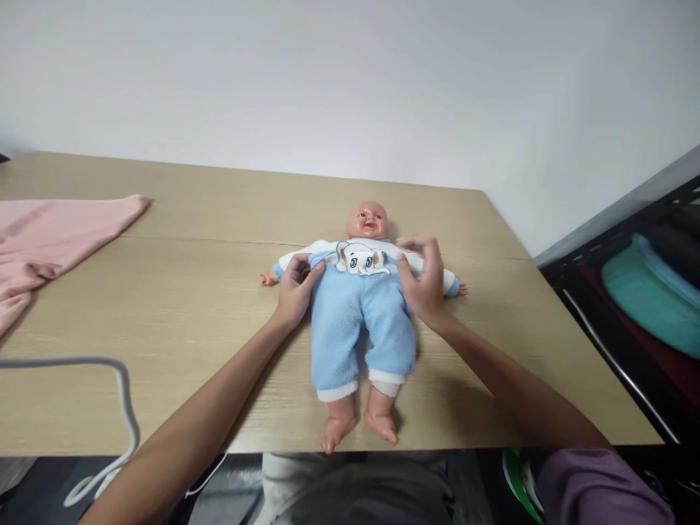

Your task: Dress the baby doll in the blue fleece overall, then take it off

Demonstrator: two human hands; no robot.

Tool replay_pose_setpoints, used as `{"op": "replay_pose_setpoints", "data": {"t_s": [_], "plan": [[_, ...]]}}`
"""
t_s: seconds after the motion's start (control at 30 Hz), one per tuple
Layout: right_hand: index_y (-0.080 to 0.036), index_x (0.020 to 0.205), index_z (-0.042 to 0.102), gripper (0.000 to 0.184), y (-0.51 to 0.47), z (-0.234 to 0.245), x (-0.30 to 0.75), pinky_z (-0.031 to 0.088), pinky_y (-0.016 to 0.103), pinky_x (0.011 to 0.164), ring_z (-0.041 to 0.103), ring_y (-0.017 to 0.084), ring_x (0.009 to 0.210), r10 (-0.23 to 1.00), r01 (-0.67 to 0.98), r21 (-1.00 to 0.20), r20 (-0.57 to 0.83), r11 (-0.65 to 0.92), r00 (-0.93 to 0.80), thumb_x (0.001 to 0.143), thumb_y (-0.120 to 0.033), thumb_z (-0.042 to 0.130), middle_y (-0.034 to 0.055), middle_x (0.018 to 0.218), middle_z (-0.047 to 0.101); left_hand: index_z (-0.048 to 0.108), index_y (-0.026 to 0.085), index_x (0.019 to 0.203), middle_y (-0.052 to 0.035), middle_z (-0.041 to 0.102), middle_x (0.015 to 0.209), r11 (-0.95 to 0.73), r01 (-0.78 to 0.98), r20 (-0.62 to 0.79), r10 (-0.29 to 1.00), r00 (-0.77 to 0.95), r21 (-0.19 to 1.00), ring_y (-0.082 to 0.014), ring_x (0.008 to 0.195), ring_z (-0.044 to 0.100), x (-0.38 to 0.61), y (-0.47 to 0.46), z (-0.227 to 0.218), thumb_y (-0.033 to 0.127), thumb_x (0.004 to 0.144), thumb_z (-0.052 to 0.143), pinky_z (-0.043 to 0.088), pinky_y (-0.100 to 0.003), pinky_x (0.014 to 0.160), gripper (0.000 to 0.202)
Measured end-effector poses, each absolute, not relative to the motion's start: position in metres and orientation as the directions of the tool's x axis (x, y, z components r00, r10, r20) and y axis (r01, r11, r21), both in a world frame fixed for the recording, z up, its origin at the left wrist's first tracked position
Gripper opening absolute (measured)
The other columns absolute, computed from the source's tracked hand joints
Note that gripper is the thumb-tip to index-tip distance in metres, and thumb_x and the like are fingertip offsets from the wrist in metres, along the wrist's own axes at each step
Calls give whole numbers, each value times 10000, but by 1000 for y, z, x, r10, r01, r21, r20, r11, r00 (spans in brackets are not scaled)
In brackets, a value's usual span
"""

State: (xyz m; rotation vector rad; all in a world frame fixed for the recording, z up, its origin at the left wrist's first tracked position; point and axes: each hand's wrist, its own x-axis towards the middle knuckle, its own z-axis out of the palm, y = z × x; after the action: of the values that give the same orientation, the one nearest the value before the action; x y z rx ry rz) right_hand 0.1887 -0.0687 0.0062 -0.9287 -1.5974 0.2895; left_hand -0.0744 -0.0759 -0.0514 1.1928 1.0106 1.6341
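A baby doll (367, 219) lies on its back in the middle of a light wooden table (191, 292), head away from me, bare feet at the near edge. It wears a light blue and white fleece romper (358, 321) with an elephant face on the chest. My left hand (296, 286) pinches the romper's fabric at the doll's left side, by its shoulder. My right hand (422, 281) grips the fabric on the other side, fingers curled over the white sleeve.
A pink cloth (49, 237) lies on the table's far left. A white cable (117, 394) loops over the near left edge. To the right stands a dark shelf holding a teal item (650, 292). A white wall rises behind the table.
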Motion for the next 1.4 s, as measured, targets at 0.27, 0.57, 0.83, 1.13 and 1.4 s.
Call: {"op": "replay_pose_setpoints", "data": {"t_s": [0.27, 0.57, 0.83, 1.13, 1.4], "plan": [[-190, 1282, 691, 318, 47, 64, 65, 537, 449, 1129, 692, 286, 1262, 461, 346, -402, 236, 848, -856, 969, -140, 678, 132, 1389, 763, 684, 262, 1084, -12, 677, 1010, -442, 44, 435, 855, -281, 896, -198, 950, 641, -80, -79, -62, 645, 971, 818, 503, -320, 902, 421], [-188, 1082, 757, 126, 70, 37, 17, 517, 400, 934, 734, 300, 1052, 351, 356, -281, -70, 891, -934, 963, -207, 723, 119, 1174, 824, 697, 248, 1059, -11, 648, 942, -437, 196, 477, 830, -289, 878, -191, 833, 568, -80, -85, -58, 610, 1049, 724, 475, -324, 793, 364], [-217, 1230, 648, 374, 59, 38, 84, 543, 374, 986, 687, 239, 1081, 502, 147, -681, 359, 717, -787, 862, -162, 624, 62, 1201, 746, 699, 260, 1050, -65, 651, 1025, -513, 357, 612, 743, -270, 780, -262, 1005, 615, -79, -94, -55, 457, 1093, 691, 514, -426, 966, 201], [-244, 1112, 752, 331, 34, 44, 100, 535, 446, 1092, 693, 263, 1155, 505, 156, -662, 376, 733, -777, 845, -110, 611, 65, 1171, 753, 612, 308, 1059, -106, 649, 1245, -680, 307, 746, 606, -276, 666, -315, 1202, 666, -77, -97, -64, 588, 1065, 672, 528, -552, 1113, 287], [-224, 1185, 747, 329, -13, 60, 133, 529, 380, 893, 700, 239, 948, 576, 352, -607, 218, 712, -788, 1085, -528, 670, 53, 1057, 787, 630, 277, 1048, -21, 635, 1038, -420, -5, 374, 813, -446, 907, -202, 936, 617, -72, -90, -52, 680, 1009, 753, 547, -333, 892, 423]]}}
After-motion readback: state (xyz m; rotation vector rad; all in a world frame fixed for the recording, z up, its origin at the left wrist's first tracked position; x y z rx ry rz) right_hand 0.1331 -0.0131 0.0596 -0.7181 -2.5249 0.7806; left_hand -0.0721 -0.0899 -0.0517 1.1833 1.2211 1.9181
